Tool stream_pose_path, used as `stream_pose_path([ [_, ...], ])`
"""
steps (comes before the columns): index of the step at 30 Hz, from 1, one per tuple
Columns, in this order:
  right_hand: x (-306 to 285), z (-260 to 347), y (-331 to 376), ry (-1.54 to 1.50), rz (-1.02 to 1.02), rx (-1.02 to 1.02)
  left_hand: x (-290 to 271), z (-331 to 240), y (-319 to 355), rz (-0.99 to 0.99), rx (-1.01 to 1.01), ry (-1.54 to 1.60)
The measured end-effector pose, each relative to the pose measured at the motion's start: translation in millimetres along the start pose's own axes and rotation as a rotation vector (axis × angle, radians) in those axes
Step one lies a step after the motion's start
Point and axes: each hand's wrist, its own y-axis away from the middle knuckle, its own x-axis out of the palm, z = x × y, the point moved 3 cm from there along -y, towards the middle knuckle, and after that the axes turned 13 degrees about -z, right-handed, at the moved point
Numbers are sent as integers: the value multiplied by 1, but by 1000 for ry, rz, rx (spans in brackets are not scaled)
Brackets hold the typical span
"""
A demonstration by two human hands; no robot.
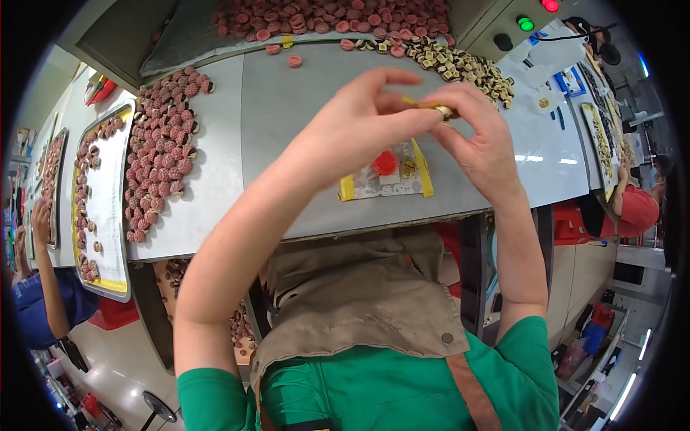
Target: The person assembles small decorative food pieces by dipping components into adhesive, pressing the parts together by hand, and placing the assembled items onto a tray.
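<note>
"What's on the far-off feed?"

"From the left, I see a lined tray (104, 194) beside pink, raspberry-shaped pieces (162, 147). The left hand (370, 115) arches above the worktable (287, 90); blurred fingertips, I cannot tell its grip."

"And the right?"

"The right hand (478, 136) pinches a small pale piece (445, 112) aloft; beyond lie cream-and-dark squares (460, 67)."

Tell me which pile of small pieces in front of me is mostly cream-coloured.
The cream-and-dark pile just beyond your right hand; the left pile and the far pile are mostly pink.
</note>
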Motion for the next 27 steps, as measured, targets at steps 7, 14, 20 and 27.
stream_pose_path([
  [7, -14, -43, 34, 191, 156, 389, 3, 40, -58, -53, 595, -776],
  [14, -16, -43, 39, 260, 55, 202, -27, 17, -11, -135, 270, -477],
  [20, -4, -46, 32, 142, 63, 166, -38, 27, 43, -247, -93, 291],
  [27, -2, -45, 20, 262, 182, 11, -25, 51, 63, -137, -193, 739],
])
